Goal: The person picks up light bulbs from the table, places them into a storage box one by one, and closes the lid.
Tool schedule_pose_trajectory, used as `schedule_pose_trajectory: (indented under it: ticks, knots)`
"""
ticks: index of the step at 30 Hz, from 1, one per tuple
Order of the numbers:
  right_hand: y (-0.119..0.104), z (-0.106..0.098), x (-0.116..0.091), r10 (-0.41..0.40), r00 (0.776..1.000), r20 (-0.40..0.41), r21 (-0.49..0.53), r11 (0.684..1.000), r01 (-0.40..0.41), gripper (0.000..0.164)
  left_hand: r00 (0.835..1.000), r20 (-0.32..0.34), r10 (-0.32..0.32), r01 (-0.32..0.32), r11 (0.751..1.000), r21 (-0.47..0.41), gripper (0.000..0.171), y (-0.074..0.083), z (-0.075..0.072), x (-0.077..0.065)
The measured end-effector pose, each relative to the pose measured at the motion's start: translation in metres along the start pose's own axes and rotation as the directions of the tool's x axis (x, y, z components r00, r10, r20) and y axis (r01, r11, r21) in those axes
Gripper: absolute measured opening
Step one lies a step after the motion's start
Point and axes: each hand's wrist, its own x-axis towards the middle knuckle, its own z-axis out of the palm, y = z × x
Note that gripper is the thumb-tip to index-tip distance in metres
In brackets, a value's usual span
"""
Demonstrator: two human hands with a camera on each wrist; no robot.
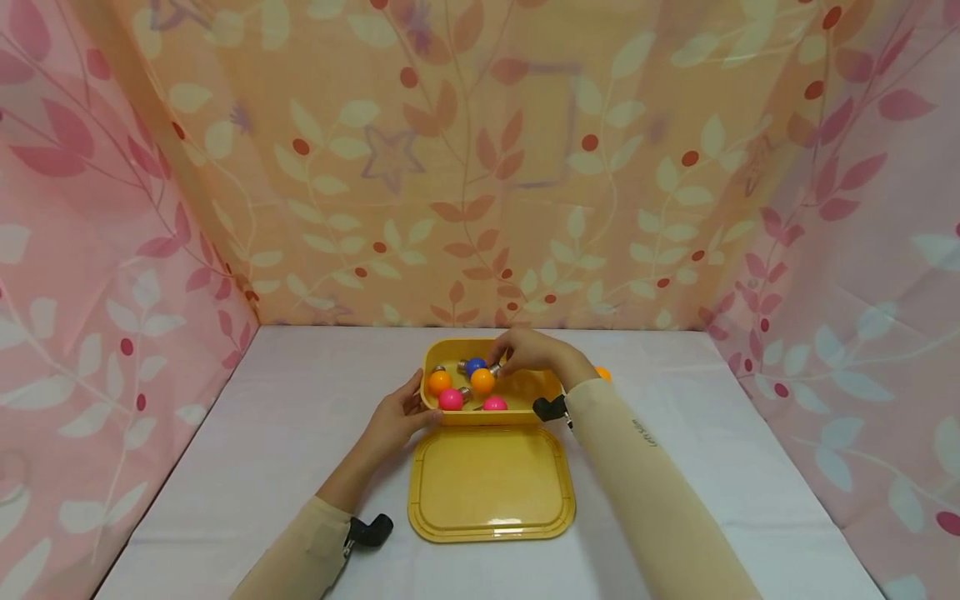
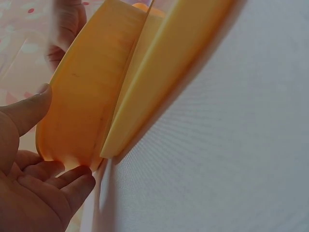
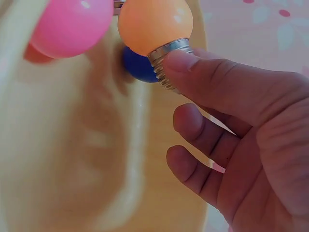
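Observation:
My right hand (image 1: 534,350) pinches an orange light bulb (image 3: 155,24) by its metal screw base, thumb on the threads, inside a yellow plastic box (image 1: 525,417). Two other fingers curl loosely beside it in the right wrist view. My left hand (image 1: 397,417) grips the box's left end, thumb on the near wall and fingers round the corner (image 2: 50,188). Inside the box lie a blue bulb (image 1: 476,365), another orange bulb (image 1: 439,383) and two pink bulbs (image 1: 451,400), mostly toward the left half.
A yellow lid (image 1: 491,483) lies flat on the white tabletop (image 1: 300,417) just in front of the box. Beyond the box, another orange thing (image 1: 603,374) shows partly behind my right wrist. Patterned cloth walls (image 1: 480,208) enclose the table at the back and sides.

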Motion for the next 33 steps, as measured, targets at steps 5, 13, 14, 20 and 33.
schedule_pose_trajectory:
  ticks: [5, 13, 14, 20, 33]
  knots:
    - [0.005, 0.006, 0.0, 0.043, 0.999, 0.019, 0.034, 0.998, -0.044, 0.016, 1.0, -0.005, -0.003, 0.003, 1.0, 0.003, 0.095, 0.001, 0.0, 0.0]
    - [0.007, 0.017, -0.002, 0.066, 0.997, 0.033, 0.105, 0.992, -0.069, 0.018, 1.0, -0.012, -0.01, 0.01, 1.0, 0.011, 0.097, 0.0, 0.0, 0.0]
    - [0.007, 0.018, -0.002, 0.071, 0.997, 0.036, 0.11, 0.991, -0.075, 0.018, 1.0, -0.012, -0.013, 0.013, 1.0, 0.01, 0.097, 0.0, 0.0, 0.0]
    - [0.007, 0.021, -0.003, 0.087, 0.995, 0.045, 0.136, 0.986, -0.092, 0.019, 1.0, -0.006, -0.002, 0.002, 1.0, 0.002, 0.096, 0.0, 0.001, 0.0]
    - [0.008, 0.012, -0.009, 0.074, 0.997, 0.0, 0.056, 0.996, -0.074, 0.02, 1.0, -0.012, -0.003, 0.003, 1.0, -0.001, 0.095, -0.001, 0.001, 0.0]
